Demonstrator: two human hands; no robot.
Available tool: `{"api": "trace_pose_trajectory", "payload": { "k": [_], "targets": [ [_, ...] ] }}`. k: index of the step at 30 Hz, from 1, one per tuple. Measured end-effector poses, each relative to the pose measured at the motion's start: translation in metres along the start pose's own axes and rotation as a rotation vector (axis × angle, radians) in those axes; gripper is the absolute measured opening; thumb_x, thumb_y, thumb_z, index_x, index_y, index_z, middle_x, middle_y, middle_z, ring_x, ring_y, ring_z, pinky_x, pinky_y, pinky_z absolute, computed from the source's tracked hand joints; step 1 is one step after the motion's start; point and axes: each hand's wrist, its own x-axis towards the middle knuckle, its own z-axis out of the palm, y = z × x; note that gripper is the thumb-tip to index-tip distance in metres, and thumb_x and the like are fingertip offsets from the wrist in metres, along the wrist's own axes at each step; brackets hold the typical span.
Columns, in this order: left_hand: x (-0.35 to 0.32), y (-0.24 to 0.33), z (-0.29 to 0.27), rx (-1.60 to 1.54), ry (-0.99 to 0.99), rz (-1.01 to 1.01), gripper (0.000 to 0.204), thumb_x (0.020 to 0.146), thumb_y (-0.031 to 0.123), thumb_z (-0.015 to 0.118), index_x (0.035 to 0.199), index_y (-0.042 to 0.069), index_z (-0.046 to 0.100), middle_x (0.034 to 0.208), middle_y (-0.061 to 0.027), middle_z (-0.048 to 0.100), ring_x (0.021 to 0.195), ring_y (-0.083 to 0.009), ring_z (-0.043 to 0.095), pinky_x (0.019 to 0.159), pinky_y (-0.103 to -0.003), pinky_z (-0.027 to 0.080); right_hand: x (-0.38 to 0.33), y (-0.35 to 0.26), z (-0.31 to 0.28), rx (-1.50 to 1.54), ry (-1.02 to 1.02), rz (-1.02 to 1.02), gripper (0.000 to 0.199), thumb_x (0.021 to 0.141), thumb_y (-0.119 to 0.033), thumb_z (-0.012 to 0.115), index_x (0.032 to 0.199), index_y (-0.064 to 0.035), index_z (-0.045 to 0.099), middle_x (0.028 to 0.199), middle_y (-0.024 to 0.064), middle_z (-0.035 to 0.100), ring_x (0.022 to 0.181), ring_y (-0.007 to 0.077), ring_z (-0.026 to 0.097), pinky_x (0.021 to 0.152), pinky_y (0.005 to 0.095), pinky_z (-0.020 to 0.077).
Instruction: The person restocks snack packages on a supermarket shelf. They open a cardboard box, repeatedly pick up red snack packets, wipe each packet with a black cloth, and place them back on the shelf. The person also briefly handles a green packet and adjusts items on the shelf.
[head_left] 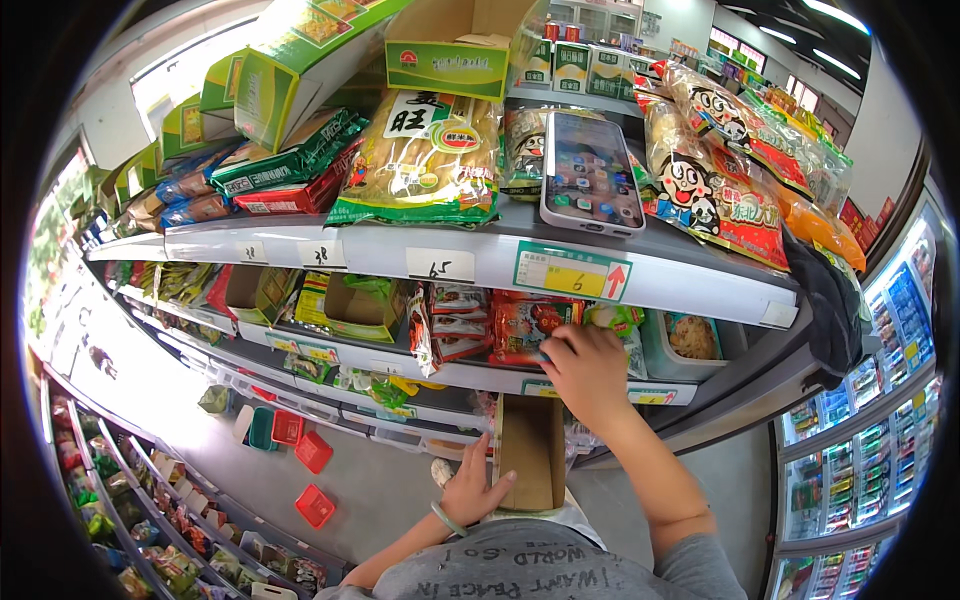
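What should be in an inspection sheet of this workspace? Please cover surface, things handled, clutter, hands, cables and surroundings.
Surface: middle shelf, stocked with packaged goods, below the top shelf.
Things handled: red packets on the middle shelf; open carton in front of it, lower down.
Clutter: phone on the top shelf, screen lit; black fabric hanging at the shelving's right end.
Hands: right hand at the red packets, fingers curled, grip unclear; left hand beside the carton, fingers extended, contact unclear.
Cables: nothing seen.
Surroundings: red containers on the floor at left; lit display shelves at right.
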Motion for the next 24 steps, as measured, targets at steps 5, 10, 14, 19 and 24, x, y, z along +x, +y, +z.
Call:
{"api": "trace_pose_trajectory", "payload": {
  "k": [5,10,14,19,24],
  "targets": [
    [-0.002,-0.019,0.012,-0.235,-0.165,-0.163,0.085,0.087,0.022,0.055,0.153,-0.002,0.009,0.149,-0.0282,0.033,0.127,-0.0396,0.048,0.099,-0.043,0.046,-0.050,-0.014,-0.005,0.426,0.233,0.335,0.031,0.080,-0.013,0.080,0.105,-0.0064,0.063,0.088,0.0064,0.067,0.071,0.0257,0.066,0.063,0.0346,0.0526],
    [-0.004,-0.028,0.024,-0.125,-0.065,0.013,0.082,0.086,0.016,0.051,0.153,-0.002,0.009,0.148,-0.0298,0.033,0.132,-0.0403,0.043,0.107,-0.041,0.038,-0.117,-0.030,0.006,1.472,0.190,1.019,0.025,0.097,-0.017,0.063,0.117,-0.0037,0.056,0.103,0.0063,0.068,0.082,0.0127,0.068,0.060,0.0241,0.0569],
    [0.005,-0.020,0.027,-0.193,-0.144,-0.186,0.078,0.085,0.007,0.049,0.152,-0.007,0.011,0.153,-0.0295,0.026,0.144,-0.0398,0.026,0.117,-0.040,0.026,-0.169,-0.040,0.029,1.651,0.084,1.224,0.025,0.100,-0.018,0.056,0.122,-0.0054,0.053,0.108,0.0078,0.067,0.085,0.0150,0.069,0.063,0.0284,0.0606],
    [0.004,-0.017,0.034,-0.092,-0.125,-0.126,0.078,0.091,0.016,0.057,0.150,-0.009,0.013,0.150,-0.0327,0.028,0.141,-0.0438,0.030,0.115,-0.042,0.029,-0.190,-0.051,0.035,1.661,0.041,1.301,0.029,0.101,-0.016,0.055,0.127,-0.0049,0.050,0.114,0.0077,0.065,0.093,0.0149,0.068,0.071,0.0304,0.0610],
    [0.006,-0.007,0.034,0.032,0.088,-0.049,0.070,0.096,0.030,0.056,0.148,-0.006,0.025,0.143,-0.0287,0.038,0.129,-0.0428,0.046,0.102,-0.051,0.040,-0.187,-0.052,0.032,1.632,-0.021,1.261,0.029,0.100,-0.017,0.058,0.125,-0.0034,0.053,0.112,0.0060,0.065,0.096,0.0133,0.066,0.074,0.0297,0.0602]
  ]
}}
